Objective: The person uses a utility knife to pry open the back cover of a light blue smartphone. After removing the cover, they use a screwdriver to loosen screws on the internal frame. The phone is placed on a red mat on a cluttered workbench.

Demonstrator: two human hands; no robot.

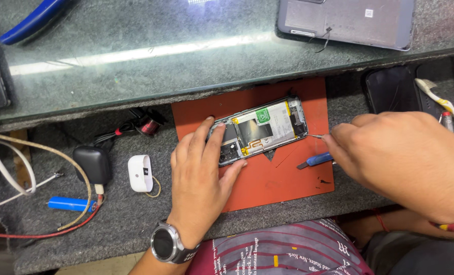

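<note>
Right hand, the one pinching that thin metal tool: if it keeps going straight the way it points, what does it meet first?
Most likely the right end of the opened phone, which the left hand steadies on the red mat. The right hand aims its tool leftward; tip height is unclear.

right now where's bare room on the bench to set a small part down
Free: the orange mat's front strip below the opened phone, and grey felt between the white charger and left hand. Crowded: the cables at left, and around the right hand.
</note>
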